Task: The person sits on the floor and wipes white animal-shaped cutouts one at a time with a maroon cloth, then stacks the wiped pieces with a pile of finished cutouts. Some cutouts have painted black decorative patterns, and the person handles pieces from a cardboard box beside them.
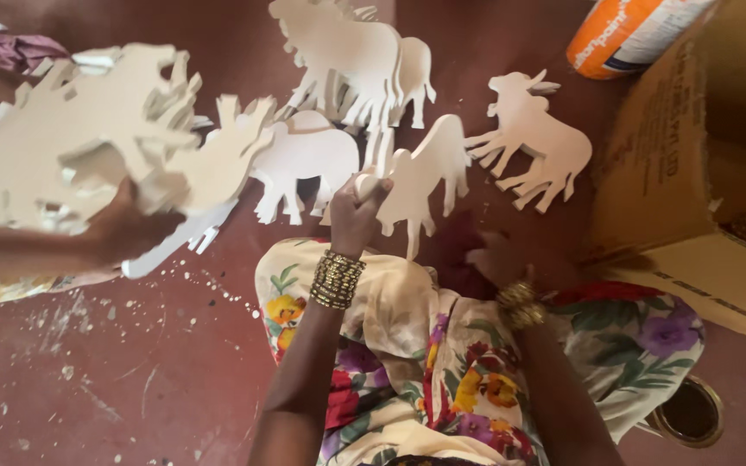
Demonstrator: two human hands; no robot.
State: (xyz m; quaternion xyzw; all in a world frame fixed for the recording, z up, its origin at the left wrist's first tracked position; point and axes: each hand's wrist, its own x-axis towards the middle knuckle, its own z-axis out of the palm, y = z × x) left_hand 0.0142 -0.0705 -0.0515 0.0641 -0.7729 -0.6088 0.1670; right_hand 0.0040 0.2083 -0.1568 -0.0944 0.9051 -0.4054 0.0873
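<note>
Cutouts [528, 138] on floor [131, 380], box [675, 173] rt

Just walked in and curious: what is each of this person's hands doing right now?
Left hand: closed around a flat white animal-shaped cutout.
Right hand: blurred over the dark red floor; cannot be told.

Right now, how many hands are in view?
3. The left hand grips a white cutout at centre; the right hand, blurred, is just right of it; another person's hand holds a cutout stack at left. Others may be out of frame.

Dim warm light, motion blur (worst at left), edge distortion.
</note>
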